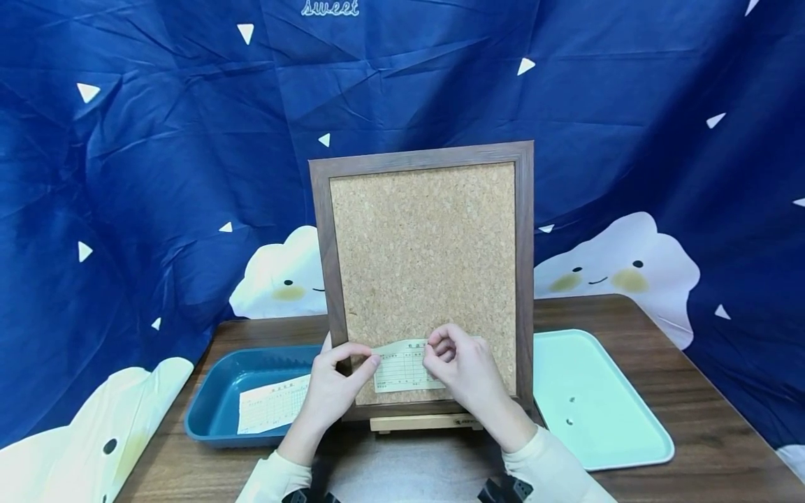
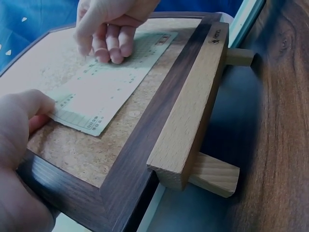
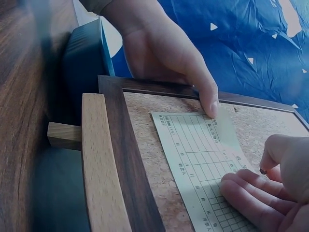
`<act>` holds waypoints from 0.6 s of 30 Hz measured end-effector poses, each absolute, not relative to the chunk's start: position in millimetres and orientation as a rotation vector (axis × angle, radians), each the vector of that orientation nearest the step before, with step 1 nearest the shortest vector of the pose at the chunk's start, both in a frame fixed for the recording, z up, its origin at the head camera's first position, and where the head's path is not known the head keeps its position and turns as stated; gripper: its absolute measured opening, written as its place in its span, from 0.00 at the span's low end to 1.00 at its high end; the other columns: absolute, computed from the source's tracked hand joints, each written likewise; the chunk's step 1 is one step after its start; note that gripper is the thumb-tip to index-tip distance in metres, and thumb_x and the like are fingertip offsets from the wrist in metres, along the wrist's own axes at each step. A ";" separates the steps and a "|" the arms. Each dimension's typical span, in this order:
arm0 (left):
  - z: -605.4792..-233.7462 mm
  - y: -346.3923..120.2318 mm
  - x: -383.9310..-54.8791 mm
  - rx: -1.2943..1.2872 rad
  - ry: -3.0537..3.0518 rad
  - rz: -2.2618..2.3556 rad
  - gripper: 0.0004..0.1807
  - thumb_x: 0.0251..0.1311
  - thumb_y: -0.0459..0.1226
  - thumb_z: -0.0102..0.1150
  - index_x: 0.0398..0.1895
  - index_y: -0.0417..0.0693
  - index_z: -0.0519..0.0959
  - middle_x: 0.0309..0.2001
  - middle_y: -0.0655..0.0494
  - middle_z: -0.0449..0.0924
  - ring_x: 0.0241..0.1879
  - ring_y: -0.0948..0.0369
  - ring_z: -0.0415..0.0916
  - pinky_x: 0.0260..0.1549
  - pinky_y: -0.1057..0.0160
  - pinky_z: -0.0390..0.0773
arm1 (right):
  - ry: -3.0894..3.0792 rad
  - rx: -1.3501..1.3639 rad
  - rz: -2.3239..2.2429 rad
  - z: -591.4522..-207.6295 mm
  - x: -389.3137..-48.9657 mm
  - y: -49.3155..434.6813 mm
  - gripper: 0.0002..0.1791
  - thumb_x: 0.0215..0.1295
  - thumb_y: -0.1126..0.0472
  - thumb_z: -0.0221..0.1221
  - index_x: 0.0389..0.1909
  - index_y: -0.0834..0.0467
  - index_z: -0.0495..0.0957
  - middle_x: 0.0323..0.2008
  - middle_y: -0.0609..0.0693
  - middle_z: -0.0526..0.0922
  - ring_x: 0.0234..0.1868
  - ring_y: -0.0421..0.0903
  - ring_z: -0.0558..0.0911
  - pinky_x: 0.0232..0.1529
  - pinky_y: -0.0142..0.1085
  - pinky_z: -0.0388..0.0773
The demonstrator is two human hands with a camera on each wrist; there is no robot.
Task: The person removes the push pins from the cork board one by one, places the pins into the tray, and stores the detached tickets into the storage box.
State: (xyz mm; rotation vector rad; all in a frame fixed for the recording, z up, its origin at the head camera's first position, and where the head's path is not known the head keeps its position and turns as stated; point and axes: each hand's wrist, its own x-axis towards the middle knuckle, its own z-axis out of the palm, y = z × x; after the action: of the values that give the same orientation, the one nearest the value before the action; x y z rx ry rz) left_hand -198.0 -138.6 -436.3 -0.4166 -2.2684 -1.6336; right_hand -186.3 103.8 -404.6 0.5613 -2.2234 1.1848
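A framed cork board (image 1: 428,244) leans upright on a wooden stand (image 1: 421,423). A pale green printed receipt slip (image 1: 402,367) lies over the lower part of the cork. My left hand (image 1: 333,381) pinches the slip's left edge between thumb and finger; the thumb (image 3: 208,94) lies over the slip's corner. My right hand (image 1: 468,367) is at the slip's upper middle, and thumb and index finger pinch a small dark thumbtack (image 3: 263,171). Its other fingers (image 3: 246,191) are curled just over the slip's grid. The right hand covers part of the slip in the head view.
On the left stands a dark blue tray (image 1: 210,391) with another printed slip (image 1: 273,405) in it. A mint green tray (image 1: 604,377) on the right holds two small tacks (image 1: 570,411). A blue curtain (image 1: 409,84) hangs behind the wooden table (image 1: 711,419).
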 end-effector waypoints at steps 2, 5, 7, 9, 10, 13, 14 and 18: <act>-436.3 -137.8 -197.6 -0.417 -2.261 -1.626 0.06 0.64 0.36 0.77 0.37 0.60 0.92 0.54 0.55 0.84 0.68 0.57 0.68 0.65 0.44 0.70 | -2.220 0.562 1.196 -404.2 -186.2 104.3 0.10 0.59 0.74 0.66 0.32 0.56 0.82 0.25 0.44 0.87 0.27 0.31 0.82 0.30 0.25 0.82; -436.4 -136.0 -196.6 -0.426 -2.256 -1.616 0.05 0.65 0.36 0.76 0.38 0.59 0.92 0.54 0.54 0.82 0.64 0.56 0.69 0.63 0.46 0.71 | -2.224 0.555 1.207 -403.2 -185.8 105.9 0.10 0.58 0.75 0.66 0.32 0.56 0.82 0.25 0.45 0.88 0.27 0.32 0.82 0.30 0.26 0.82; -436.2 -135.0 -196.0 -0.431 -2.254 -1.615 0.04 0.65 0.37 0.76 0.38 0.59 0.92 0.55 0.53 0.80 0.60 0.56 0.70 0.61 0.47 0.71 | -2.227 0.554 1.208 -402.1 -185.2 107.2 0.10 0.58 0.75 0.66 0.33 0.57 0.82 0.26 0.46 0.88 0.28 0.32 0.82 0.30 0.27 0.83; -435.5 -134.2 -195.2 -0.432 -2.252 -1.620 0.04 0.65 0.37 0.76 0.38 0.58 0.92 0.55 0.52 0.79 0.58 0.56 0.70 0.60 0.48 0.71 | -2.235 0.550 1.205 -400.9 -184.9 108.4 0.09 0.59 0.74 0.67 0.33 0.56 0.81 0.26 0.46 0.88 0.28 0.32 0.82 0.30 0.27 0.83; -435.2 -134.1 -195.0 -0.429 -2.251 -1.621 0.04 0.65 0.37 0.76 0.38 0.59 0.92 0.56 0.52 0.78 0.59 0.56 0.70 0.61 0.48 0.71 | -2.240 0.551 1.204 -400.3 -184.8 108.8 0.09 0.59 0.74 0.67 0.33 0.56 0.81 0.26 0.46 0.87 0.28 0.32 0.82 0.30 0.28 0.83; -434.1 -134.1 -194.4 -0.429 -2.250 -1.621 0.04 0.66 0.37 0.76 0.38 0.58 0.92 0.54 0.53 0.80 0.62 0.55 0.68 0.63 0.45 0.69 | -2.250 0.551 1.202 -399.4 -184.7 109.3 0.09 0.59 0.73 0.67 0.33 0.56 0.82 0.27 0.46 0.87 0.28 0.32 0.82 0.30 0.29 0.83; -433.9 -134.3 -194.2 -0.428 -2.249 -1.622 0.04 0.66 0.37 0.75 0.38 0.58 0.92 0.52 0.53 0.81 0.65 0.55 0.67 0.65 0.44 0.68 | -2.251 0.550 1.203 -399.3 -184.8 109.3 0.09 0.59 0.73 0.67 0.33 0.56 0.82 0.27 0.46 0.87 0.28 0.32 0.82 0.30 0.29 0.83; -433.3 -135.3 -193.1 -0.421 -2.250 -1.624 0.04 0.66 0.36 0.75 0.38 0.58 0.92 0.48 0.54 0.85 0.72 0.51 0.63 0.69 0.39 0.64 | -2.244 0.563 1.209 -401.0 -185.4 108.0 0.09 0.59 0.73 0.68 0.32 0.56 0.82 0.27 0.46 0.87 0.29 0.32 0.83 0.30 0.29 0.84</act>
State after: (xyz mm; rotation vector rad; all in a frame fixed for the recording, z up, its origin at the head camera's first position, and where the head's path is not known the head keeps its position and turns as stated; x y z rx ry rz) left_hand -193.1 -135.3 -433.3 -0.4215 -2.2502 -1.6241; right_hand -185.4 108.0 -401.0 0.5632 -2.2443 1.2090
